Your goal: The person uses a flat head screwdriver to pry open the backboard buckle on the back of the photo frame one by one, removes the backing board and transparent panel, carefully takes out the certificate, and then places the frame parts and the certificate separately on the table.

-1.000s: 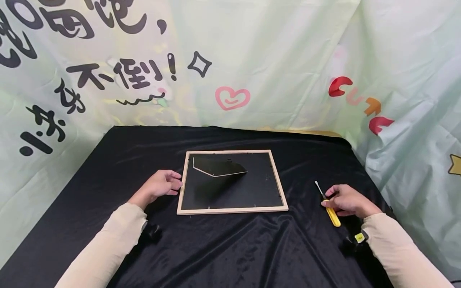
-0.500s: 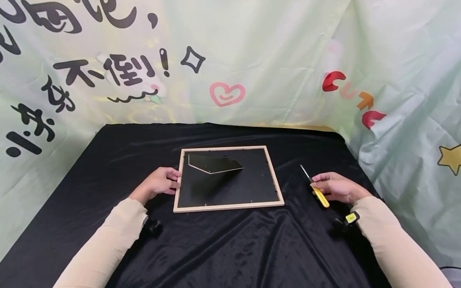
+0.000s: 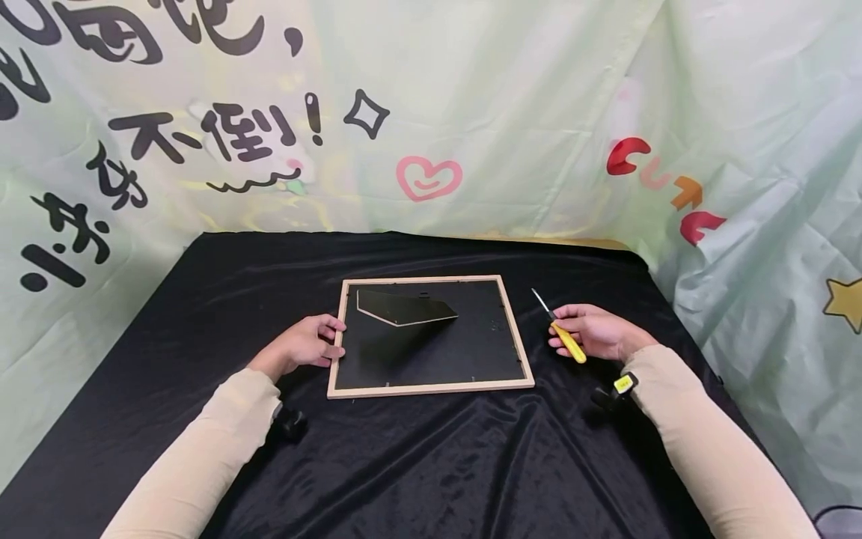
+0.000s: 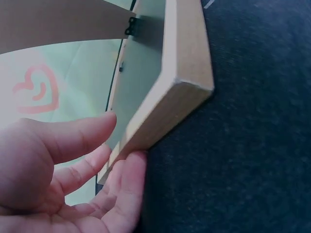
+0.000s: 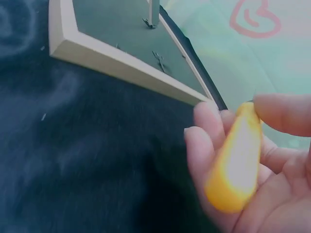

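A picture frame (image 3: 431, 387) with a pale wooden edge lies on its face on the black cloth. Its black back has a stand flap (image 3: 404, 308) swung partly up. At the frame's left edge is my left hand (image 3: 303, 344). In the left wrist view its fingers (image 4: 130, 182) touch the outer side and the thumb hovers over the edge. To the right of the frame my right hand (image 3: 595, 332) holds a screwdriver (image 3: 569, 343) by its yellow handle, between thumb and fingers. The metal shaft slants up toward the frame's far right corner, apart from it.
Small metal tabs (image 5: 159, 62) line the inner border of the frame. A black cloth (image 3: 417, 464) covers the table, with folds in front. Pale printed curtains (image 3: 512, 112) enclose the back and sides. A dark wrist device (image 3: 613, 391) sits on the right sleeve.
My right hand has carried the screwdriver left and away from me, closer to the frame. The left fingers have come over the frame's left edge. The frame seems to stay in place.
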A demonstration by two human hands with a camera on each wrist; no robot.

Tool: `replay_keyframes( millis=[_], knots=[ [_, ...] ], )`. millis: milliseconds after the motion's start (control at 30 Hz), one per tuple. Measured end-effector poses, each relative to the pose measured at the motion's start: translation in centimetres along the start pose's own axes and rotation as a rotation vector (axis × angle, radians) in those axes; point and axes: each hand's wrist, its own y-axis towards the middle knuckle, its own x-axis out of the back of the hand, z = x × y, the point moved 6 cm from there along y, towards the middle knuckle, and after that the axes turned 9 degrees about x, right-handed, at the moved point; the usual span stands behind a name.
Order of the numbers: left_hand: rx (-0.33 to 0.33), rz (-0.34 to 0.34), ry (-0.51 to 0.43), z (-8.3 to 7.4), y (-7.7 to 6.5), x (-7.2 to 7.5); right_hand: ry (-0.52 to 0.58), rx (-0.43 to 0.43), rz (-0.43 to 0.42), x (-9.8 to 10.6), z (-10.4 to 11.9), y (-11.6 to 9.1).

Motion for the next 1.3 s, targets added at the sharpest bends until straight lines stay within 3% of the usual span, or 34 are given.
replay_keyframes(
  millis=[200,367,600,833,967,1200,1300],
  knots=[
    [-0.046,0.016,0.009,0.3,-0.1,-0.1,-0.024,0.011,0.017,-1.3,0.4,2.3],
    [-0.097,0.017,0.006,0.3,-0.3,-0.1,-0.073,0.047,-0.022,-2.2,0.7,4.6],
    [-0.109,-0.005,0.022,0.5,-0.2,0.0,-0.149,0.070,-0.045,-3.5,1.3,7.3],
    [-0.123,-0.014,0.042,0.8,-0.2,0.1,-0.237,0.037,-0.014,-4.2,1.4,9.3],
    [-0.116,-0.019,0.040,0.9,-0.1,0.1,-0.394,0.061,0.014,-4.5,1.9,10.0],
    [-0.114,-0.018,0.033,0.8,-0.1,0.2,-0.845,0.215,-0.041,-4.9,3.3,11.4],
    [-0.107,-0.016,0.025,0.8,0.0,0.2,-0.927,0.220,-0.049,-4.6,3.3,12.3]
  ],
)
